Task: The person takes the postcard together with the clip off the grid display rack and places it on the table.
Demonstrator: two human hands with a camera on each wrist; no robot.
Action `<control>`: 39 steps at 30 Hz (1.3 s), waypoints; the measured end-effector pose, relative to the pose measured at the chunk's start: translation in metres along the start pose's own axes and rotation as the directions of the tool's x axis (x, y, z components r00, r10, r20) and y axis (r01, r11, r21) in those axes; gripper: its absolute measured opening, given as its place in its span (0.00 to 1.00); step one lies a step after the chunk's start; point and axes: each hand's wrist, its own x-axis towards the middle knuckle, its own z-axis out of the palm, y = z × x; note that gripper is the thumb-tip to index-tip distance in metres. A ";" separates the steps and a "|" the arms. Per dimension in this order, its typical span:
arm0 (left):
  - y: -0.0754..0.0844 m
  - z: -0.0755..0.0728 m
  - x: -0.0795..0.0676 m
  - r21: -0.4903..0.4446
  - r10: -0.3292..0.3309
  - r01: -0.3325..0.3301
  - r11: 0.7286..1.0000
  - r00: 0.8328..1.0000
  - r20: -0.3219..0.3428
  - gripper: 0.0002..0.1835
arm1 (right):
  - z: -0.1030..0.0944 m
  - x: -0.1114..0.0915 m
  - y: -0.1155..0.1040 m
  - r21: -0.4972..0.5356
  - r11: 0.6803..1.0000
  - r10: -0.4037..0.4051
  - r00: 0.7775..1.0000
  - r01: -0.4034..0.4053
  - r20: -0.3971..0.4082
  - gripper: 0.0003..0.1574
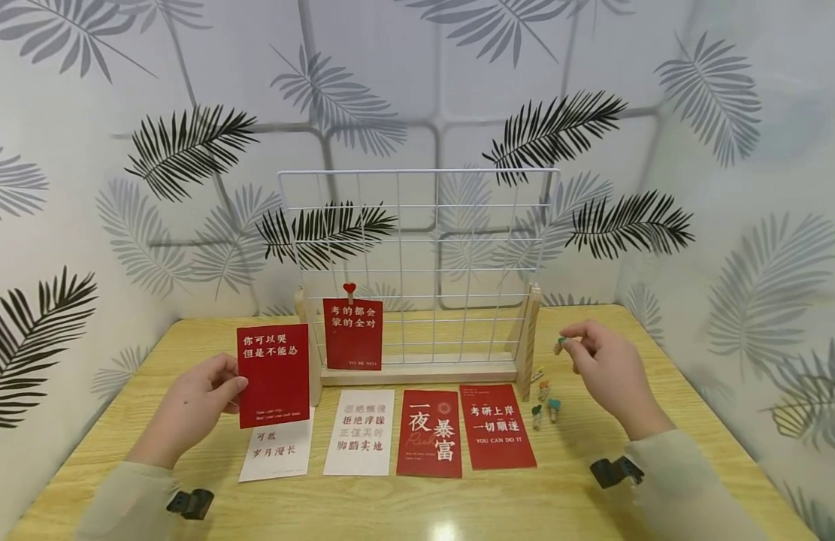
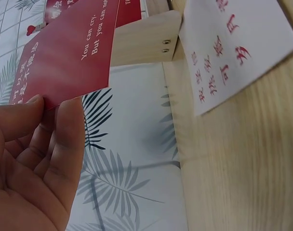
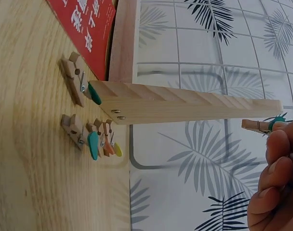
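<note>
My left hand (image 1: 199, 402) pinches a red card (image 1: 273, 379) with white writing by its left edge, thumb in front. The card is held upright, overlapping a white card (image 1: 279, 454) in the head view. At the right, my right hand (image 1: 609, 376) holds a small wooden clothespin (image 3: 257, 126) with a teal top between thumb and fingertips, raised above the table. Between the hands stands a white wire grid rack (image 1: 420, 171) on a wooden base (image 1: 420, 373). Another red card (image 1: 352, 342) hangs at its lower left from a clip with a red heart (image 1: 349, 288).
In front of the rack lie a white card (image 1: 358, 432), a red card (image 1: 429, 451) and another red card (image 1: 500, 451). Several small clothespins (image 3: 79, 132) with coloured tops lie right of the rack. Leaf-patterned walls (image 1: 458, 83) enclose the wooden table (image 1: 363, 511).
</note>
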 end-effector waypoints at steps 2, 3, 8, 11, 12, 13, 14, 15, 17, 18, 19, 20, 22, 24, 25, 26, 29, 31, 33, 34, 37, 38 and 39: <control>-0.003 -0.001 -0.001 0.007 -0.007 0.007 1.000 1.000 0.008 0.06 | 0.000 -0.001 0.002 0.002 1.000 0.005 1.000 -0.005 0.008 0.14; -0.005 -0.002 -0.002 0.008 -0.010 0.010 1.000 1.000 0.013 0.06 | 0.001 -0.002 0.003 0.002 1.000 0.007 1.000 -0.007 0.013 0.14; -0.012 -0.007 -0.007 0.037 -0.031 0.031 0.999 0.999 0.022 0.07 | 0.003 -0.005 0.010 -0.010 0.999 0.034 0.998 -0.034 0.052 0.13; -0.015 -0.010 -0.008 0.051 -0.033 0.032 0.998 0.999 0.021 0.09 | 0.003 -0.006 0.013 -0.016 0.998 0.058 0.995 -0.057 0.077 0.14; -0.015 -0.011 -0.008 0.054 -0.035 0.034 0.998 0.999 0.019 0.09 | 0.003 -0.007 0.014 -0.019 0.998 0.063 0.995 -0.062 0.082 0.14; -0.016 -0.012 -0.009 0.055 -0.036 0.035 0.998 0.999 0.019 0.09 | 0.003 -0.007 0.015 -0.021 0.998 0.068 0.994 -0.067 0.085 0.14; -0.017 -0.013 -0.009 0.054 -0.033 0.031 0.998 0.999 0.021 0.09 | 0.003 -0.007 0.015 -0.022 0.997 0.071 0.994 -0.070 0.087 0.13; -0.017 -0.014 -0.009 0.057 -0.034 0.033 0.998 0.999 0.021 0.09 | 0.003 -0.007 0.016 -0.025 0.997 0.076 0.993 -0.074 0.090 0.13; -0.019 -0.016 -0.009 0.058 -0.035 0.034 0.998 0.999 0.025 0.08 | 0.003 -0.008 0.017 -0.028 0.996 0.085 0.991 -0.082 0.099 0.13; -0.021 -0.016 -0.009 0.055 -0.033 0.031 0.998 0.999 0.028 0.07 | 0.004 -0.008 0.018 -0.027 0.996 0.089 0.990 -0.087 0.107 0.13; -0.022 -0.017 -0.010 0.052 -0.032 0.030 0.998 0.999 0.033 0.07 | 0.004 -0.009 0.018 -0.025 0.996 0.092 0.989 -0.090 0.115 0.13; -0.024 -0.017 -0.010 0.054 -0.029 0.027 0.998 0.999 0.037 0.06 | 0.005 -0.009 0.019 -0.025 0.995 0.096 0.988 -0.093 0.122 0.13; -0.028 -0.018 -0.011 0.055 -0.026 0.024 0.998 0.999 0.042 0.05 | 0.006 -0.010 0.021 -0.026 0.995 0.101 0.986 -0.098 0.134 0.13; -0.032 -0.020 -0.012 0.065 -0.029 0.025 0.998 0.998 0.048 0.06 | 0.007 -0.011 0.022 -0.028 0.995 0.102 0.985 -0.099 0.141 0.13; -0.033 -0.021 -0.013 0.075 -0.032 0.029 0.997 0.998 0.048 0.06 | 0.007 -0.011 0.023 -0.031 0.995 0.103 0.984 -0.099 0.143 0.13; -0.034 -0.022 -0.013 0.084 -0.033 0.029 0.996 0.998 0.048 0.06 | 0.007 -0.011 0.023 -0.035 0.994 0.105 0.984 -0.101 0.145 0.13; -0.037 -0.024 -0.015 0.101 -0.046 0.041 0.994 0.998 0.050 0.06 | 0.005 -0.011 0.024 -0.040 0.993 0.117 0.980 -0.112 0.160 0.12; -0.039 -0.026 -0.015 0.103 -0.053 0.047 0.994 0.997 0.052 0.06 | 0.004 -0.011 0.024 -0.043 0.992 0.125 0.977 -0.120 0.173 0.11; -0.041 -0.028 -0.014 0.102 -0.061 0.055 0.993 0.997 0.055 0.07 | 0.004 -0.010 0.025 -0.044 0.991 0.134 0.973 -0.128 0.186 0.11; -0.042 -0.029 -0.014 0.104 -0.063 0.057 0.993 0.996 0.057 0.07 | 0.003 -0.010 0.026 -0.045 0.991 0.136 0.972 -0.130 0.191 0.11; -0.045 -0.031 -0.014 0.106 -0.072 0.065 0.992 0.996 0.062 0.07 | 0.003 -0.010 0.027 -0.053 0.990 0.141 0.969 -0.133 0.202 0.12; -0.046 -0.032 -0.014 0.110 -0.072 0.065 0.992 0.995 0.063 0.06 | 0.004 -0.010 0.028 -0.054 0.990 0.142 0.968 -0.133 0.205 0.12; -0.047 -0.033 -0.014 0.111 -0.074 0.067 0.992 0.995 0.065 0.06 | 0.004 -0.010 0.029 -0.056 0.989 0.143 0.968 -0.134 0.208 0.12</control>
